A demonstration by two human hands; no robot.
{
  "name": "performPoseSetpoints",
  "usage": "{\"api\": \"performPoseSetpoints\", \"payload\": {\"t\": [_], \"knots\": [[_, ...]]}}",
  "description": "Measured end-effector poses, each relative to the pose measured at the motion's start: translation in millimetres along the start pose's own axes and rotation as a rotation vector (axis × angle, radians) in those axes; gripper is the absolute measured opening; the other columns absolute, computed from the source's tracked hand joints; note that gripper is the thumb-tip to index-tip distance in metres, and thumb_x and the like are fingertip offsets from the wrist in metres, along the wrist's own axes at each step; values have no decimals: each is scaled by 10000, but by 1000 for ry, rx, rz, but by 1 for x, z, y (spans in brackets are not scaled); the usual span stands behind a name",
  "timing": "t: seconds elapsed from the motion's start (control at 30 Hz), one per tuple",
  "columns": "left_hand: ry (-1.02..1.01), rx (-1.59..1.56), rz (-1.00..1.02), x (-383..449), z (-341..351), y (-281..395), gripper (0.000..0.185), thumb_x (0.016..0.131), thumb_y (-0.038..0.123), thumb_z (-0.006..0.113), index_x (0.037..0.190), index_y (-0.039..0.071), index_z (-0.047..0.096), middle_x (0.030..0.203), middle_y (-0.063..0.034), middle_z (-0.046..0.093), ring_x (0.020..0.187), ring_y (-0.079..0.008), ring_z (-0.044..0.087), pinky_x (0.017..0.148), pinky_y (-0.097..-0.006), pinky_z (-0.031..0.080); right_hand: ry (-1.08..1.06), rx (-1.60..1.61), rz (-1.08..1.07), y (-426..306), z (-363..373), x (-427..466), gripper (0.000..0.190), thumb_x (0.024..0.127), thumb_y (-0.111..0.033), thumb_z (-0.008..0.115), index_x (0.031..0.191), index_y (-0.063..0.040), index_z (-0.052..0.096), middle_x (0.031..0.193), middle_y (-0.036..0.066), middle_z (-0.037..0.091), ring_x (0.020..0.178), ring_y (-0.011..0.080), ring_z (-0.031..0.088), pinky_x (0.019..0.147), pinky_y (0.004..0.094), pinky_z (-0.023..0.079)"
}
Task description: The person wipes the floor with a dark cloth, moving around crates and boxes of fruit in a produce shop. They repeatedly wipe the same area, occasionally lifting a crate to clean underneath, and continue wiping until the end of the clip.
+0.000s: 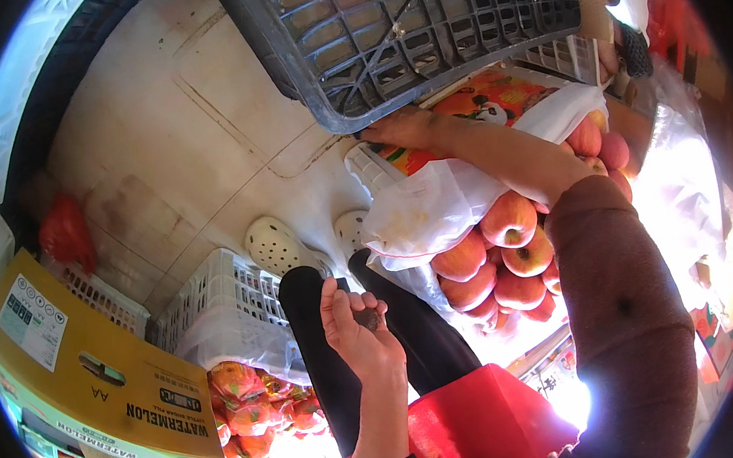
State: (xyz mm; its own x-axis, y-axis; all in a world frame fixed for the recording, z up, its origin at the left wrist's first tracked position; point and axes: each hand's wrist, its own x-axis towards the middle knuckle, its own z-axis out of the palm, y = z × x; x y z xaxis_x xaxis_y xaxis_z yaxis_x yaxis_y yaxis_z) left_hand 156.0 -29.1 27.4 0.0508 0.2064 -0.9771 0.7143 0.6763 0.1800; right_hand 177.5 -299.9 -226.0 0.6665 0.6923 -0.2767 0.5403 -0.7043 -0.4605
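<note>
My left hand [363,336] is in the lower middle, palm up, with its fingers curled around a small dark brown object [368,319] whose kind is unclear. My right arm, in a brown sleeve, stretches over apples. At its end, my right hand [400,128] meets the near rim of a black plastic crate [346,119]; its fingers are partly hidden, so its grip cannot be told. The crate's grid side faces me. Beneath the right forearm are large red apples [508,219], white plastic film [433,214] and a printed orange-red sheet or carton [479,107].
White perforated crates hold wrapped red fruit [245,413] at lower left, beside a yellow cardboard watermelon carton [128,403]. A red plastic bag [67,234] lies on the tiled floor at left. Cream clogs [274,246] stand below black-clad legs. A red item [478,414] is near the lap.
</note>
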Motion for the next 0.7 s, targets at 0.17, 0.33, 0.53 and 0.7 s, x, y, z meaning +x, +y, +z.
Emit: {"api": "performPoseSetpoints", "payload": {"t": [0.17,0.33,0.53,0.7], "knots": [[-27,-31,-21,3,-3,2,192,910,123,550,1100,97,559,671,13,490,637,-126,520,586,-290,425,-296,29,637,60,-34,-46,389,797,-216,619,1169,-118,562,1264,129,519,1218,315,461,1018,426,379],[-32,-21,-36,0,-5,3,179,928,160,540,1101,122,560,698,15,478,661,-131,500,600,-298,422,-304,-145,779,63,-61,-43,362,829,-188,548,1178,-91,561,1270,165,518,1232,349,446,1041,444,351],[-45,-54,3,1,-1,3,177,913,102,533,1085,97,576,677,12,494,633,-116,521,578,-277,442,-326,179,292,-60,-2,82,194,787,-136,531,964,-83,590,1007,129,560,1045,330,529,918,428,426],[20,-26,-7,7,-2,5,175,908,102,544,1078,101,584,672,12,498,624,-119,527,573,-275,441,24,105,-174,-65,19,107,145,767,-149,567,897,-87,581,1022,79,516,1073,268,480,849,422,415]]}}
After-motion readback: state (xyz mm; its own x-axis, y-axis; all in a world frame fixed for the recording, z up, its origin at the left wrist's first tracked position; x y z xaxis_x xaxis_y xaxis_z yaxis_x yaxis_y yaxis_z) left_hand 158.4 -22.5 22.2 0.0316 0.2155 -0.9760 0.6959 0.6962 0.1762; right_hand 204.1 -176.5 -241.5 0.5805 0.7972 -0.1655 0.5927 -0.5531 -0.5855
